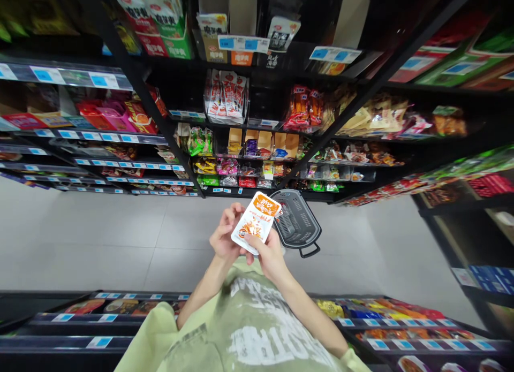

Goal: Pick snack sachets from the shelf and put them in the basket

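I hold a small white and orange snack packet point(256, 222) in front of my chest with both hands. My left hand point(223, 234) grips its left edge, fingers curled behind and beside it. My right hand point(268, 254) pinches its lower right corner, thumb on the front. The packet is tilted, its orange top pointing away from me. Just beyond it a dark grey shopping basket point(297, 222) stands on the pale tiled floor.
Black shelving point(241, 120) full of packaged snacks and blue price tags lines the aisle ahead, left and right. A lower shelf point(120, 308) with packets runs behind me at the frame's bottom. Grey floor tiles point(100, 238) stretch to the left.
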